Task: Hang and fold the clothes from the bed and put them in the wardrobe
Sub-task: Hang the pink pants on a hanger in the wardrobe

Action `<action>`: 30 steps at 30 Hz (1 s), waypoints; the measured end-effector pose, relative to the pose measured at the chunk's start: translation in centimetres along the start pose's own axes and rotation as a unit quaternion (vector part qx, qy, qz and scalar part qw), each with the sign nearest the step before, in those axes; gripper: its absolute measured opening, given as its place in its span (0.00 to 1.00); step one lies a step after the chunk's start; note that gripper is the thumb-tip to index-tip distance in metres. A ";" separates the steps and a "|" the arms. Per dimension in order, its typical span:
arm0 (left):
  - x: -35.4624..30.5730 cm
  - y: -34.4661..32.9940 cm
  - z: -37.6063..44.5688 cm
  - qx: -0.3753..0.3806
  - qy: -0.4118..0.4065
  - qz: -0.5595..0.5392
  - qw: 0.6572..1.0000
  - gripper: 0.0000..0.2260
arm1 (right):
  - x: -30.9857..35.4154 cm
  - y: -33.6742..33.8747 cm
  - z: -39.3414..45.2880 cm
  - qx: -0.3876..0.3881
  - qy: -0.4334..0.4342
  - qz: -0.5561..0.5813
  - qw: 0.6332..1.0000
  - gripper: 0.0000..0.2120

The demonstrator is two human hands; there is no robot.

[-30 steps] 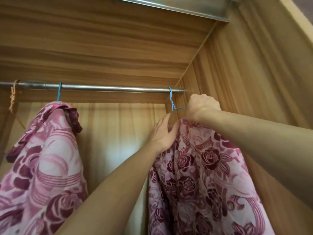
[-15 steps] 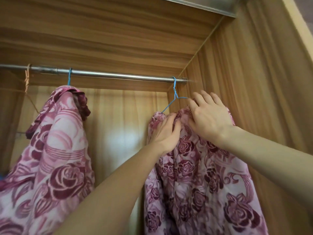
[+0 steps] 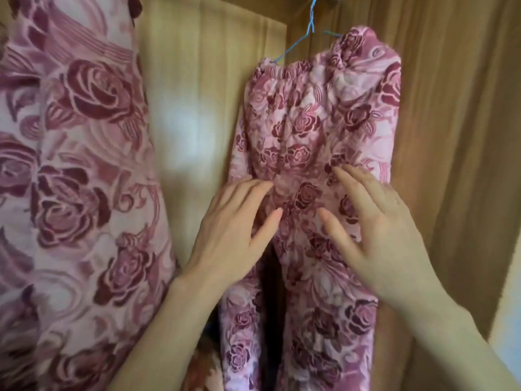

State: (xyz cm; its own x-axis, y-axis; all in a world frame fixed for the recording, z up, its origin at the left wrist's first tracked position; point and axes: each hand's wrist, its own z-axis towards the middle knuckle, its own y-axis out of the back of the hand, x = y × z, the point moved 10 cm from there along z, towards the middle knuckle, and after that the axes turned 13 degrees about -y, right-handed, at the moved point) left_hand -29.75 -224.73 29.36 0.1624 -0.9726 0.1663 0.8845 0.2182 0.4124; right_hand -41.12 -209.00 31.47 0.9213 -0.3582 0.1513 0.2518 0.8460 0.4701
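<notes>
A pink garment with dark red roses [image 3: 315,119] hangs on a blue wire hanger [image 3: 306,35] inside the wooden wardrobe, close to its right wall. My left hand [image 3: 234,230] lies flat on the cloth at mid height, fingers straight. Beside it, my right hand [image 3: 377,230] also lies flat on the same garment with its fingers spread. Neither hand grips anything. The rail is out of view above.
A second pink rose-print garment [image 3: 70,179] hangs at the left and fills that side. The wardrobe's back panel [image 3: 194,94] shows between the two garments, and its right side wall [image 3: 456,136] stands right next to the hung garment.
Both hands have come down from the hanger's top to the middle of the garment and now lie flat on it. The view has dropped, so the rail is gone from sight.
</notes>
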 end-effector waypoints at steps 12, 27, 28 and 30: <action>-8.9 -1.5 -11.5 0.079 0.016 -0.091 0.993 0.24 | -4.0 0.9 -17.3 0.018 -0.128 -0.054 0.990 0.31; -15.1 -5.9 -13.5 0.094 0.023 -0.129 0.987 0.24 | -10.6 3.1 -22.8 0.022 -0.200 -0.019 0.979 0.28; -15.3 -6.2 -13.4 0.091 0.018 -0.139 0.986 0.24 | -10.7 3.1 -23.0 0.020 -0.205 -0.021 0.978 0.28; -16.0 -7.0 -13.1 0.080 0.001 -0.164 0.983 0.24 | -10.5 3.3 -23.3 0.012 -0.212 -0.038 0.976 0.28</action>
State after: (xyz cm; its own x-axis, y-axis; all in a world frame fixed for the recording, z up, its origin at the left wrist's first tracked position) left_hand -32.77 -211.74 12.09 -0.1189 -0.9929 -0.0015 0.8090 -0.0977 0.5796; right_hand -43.06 -193.26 11.13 0.6935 -0.5550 0.4594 0.3024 0.8030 0.5135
